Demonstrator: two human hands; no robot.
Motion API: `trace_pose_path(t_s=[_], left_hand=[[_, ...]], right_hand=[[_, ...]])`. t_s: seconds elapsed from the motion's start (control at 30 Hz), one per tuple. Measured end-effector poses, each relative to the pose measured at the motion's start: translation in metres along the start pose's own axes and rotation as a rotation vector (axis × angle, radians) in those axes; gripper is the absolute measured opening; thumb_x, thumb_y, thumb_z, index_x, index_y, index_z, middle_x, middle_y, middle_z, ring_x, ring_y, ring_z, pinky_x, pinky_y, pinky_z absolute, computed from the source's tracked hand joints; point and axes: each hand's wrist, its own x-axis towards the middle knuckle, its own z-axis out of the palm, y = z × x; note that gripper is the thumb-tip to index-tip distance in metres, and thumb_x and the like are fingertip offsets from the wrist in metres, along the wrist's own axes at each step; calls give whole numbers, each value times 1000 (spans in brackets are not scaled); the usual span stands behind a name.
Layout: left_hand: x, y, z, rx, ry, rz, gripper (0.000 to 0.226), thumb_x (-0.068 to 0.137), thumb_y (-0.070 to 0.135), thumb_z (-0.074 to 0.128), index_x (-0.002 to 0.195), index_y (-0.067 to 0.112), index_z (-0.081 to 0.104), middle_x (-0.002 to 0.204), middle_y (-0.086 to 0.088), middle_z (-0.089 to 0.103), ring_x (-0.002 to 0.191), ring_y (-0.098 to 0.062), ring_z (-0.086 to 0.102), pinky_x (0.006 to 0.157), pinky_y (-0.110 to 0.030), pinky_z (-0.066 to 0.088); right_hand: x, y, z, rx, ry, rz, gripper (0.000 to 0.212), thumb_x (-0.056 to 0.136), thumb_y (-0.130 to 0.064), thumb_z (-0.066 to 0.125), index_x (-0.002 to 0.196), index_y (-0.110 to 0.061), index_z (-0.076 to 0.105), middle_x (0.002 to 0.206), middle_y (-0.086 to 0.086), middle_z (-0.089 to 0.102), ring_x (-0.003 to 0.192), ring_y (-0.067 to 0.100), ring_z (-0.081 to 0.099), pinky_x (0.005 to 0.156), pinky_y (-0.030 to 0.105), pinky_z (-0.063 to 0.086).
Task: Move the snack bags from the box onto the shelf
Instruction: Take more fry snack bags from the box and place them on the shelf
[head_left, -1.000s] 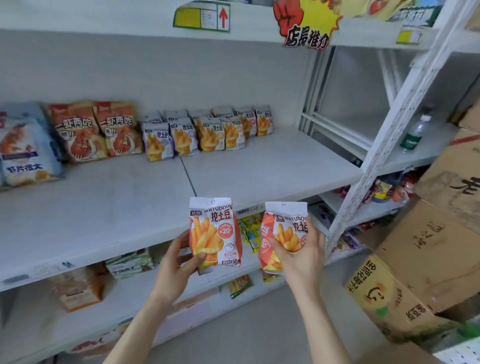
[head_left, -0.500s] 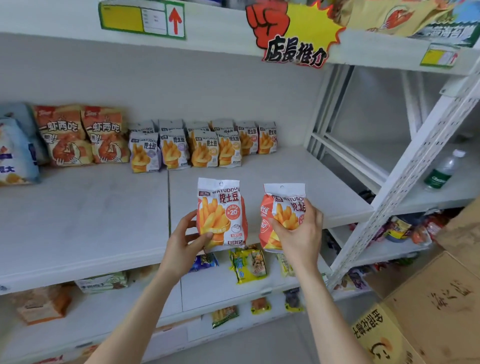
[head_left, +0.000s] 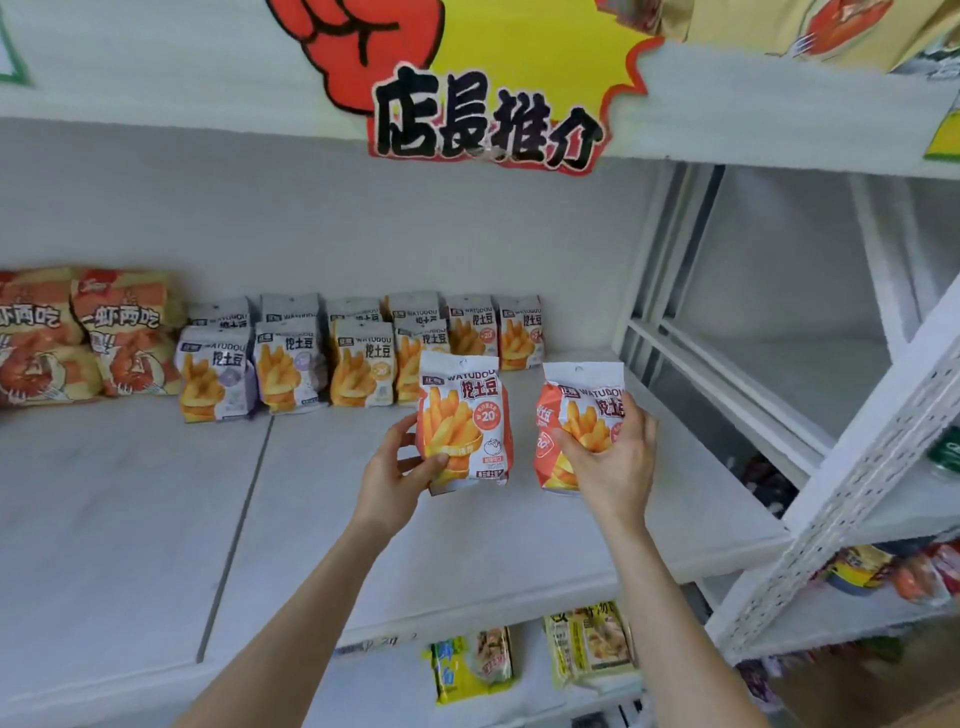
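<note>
My left hand (head_left: 397, 475) grips an upright orange-and-white fries snack bag (head_left: 465, 415) by its lower left corner. My right hand (head_left: 613, 457) holds a second orange fries snack bag (head_left: 579, 402), fingers wrapped over its front. Both bags hang just above the white shelf board (head_left: 467, 540), in front of a row of similar fries bags (head_left: 358, 358) standing along the back wall. The box is out of view.
Two red prawn snack bags (head_left: 124, 332) stand at the back left. A white perforated upright (head_left: 857, 483) slants at the right. A red-and-yellow sign (head_left: 488, 83) hangs from the shelf above. Yellow packets (head_left: 470, 665) lie on the lower shelf.
Both hands have carried their bags up and forward over the shelf board, toward the back row. The view has risen and closed in, and the cardboard boxes have dropped out of sight.
</note>
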Motion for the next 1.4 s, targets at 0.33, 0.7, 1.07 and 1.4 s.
trace_pose_path(t_s=[0.33, 0.7, 1.07, 1.4], left_hand=[[81, -20, 70, -95, 211, -44, 58, 89, 13, 70, 141, 22, 46, 118, -4, 60, 98, -22, 70, 81, -46, 60], [163, -59, 97, -50, 305, 11, 58, 88, 7, 69, 140, 21, 49, 124, -2, 63, 105, -24, 67, 89, -47, 56], [197, -78, 113, 155, 380, 65, 67, 88, 11, 70, 145, 33, 43, 122, 12, 61, 114, -11, 59, 101, -32, 48], [222, -80, 123, 240, 453, 15, 59, 92, 14, 63, 147, 21, 42, 135, 3, 58, 124, -18, 54, 106, -39, 45]], right_hand=[[125, 78, 64, 190, -100, 122, 77, 48, -38, 94, 112, -9, 63, 108, 9, 60, 115, 28, 51, 89, 32, 48], [190, 113, 144, 335, -225, 152, 77, 54, -35, 93, 115, -20, 49, 111, 1, 65, 101, 19, 62, 87, 30, 48], [224, 153, 204, 435, -375, 264, 93, 28, -54, 94, 107, -20, 59, 102, -1, 70, 93, 16, 69, 80, 40, 58], [224, 157, 204, 723, -545, 341, 33, 78, -12, 78, 109, -10, 68, 103, 6, 74, 95, 20, 70, 82, 32, 55]])
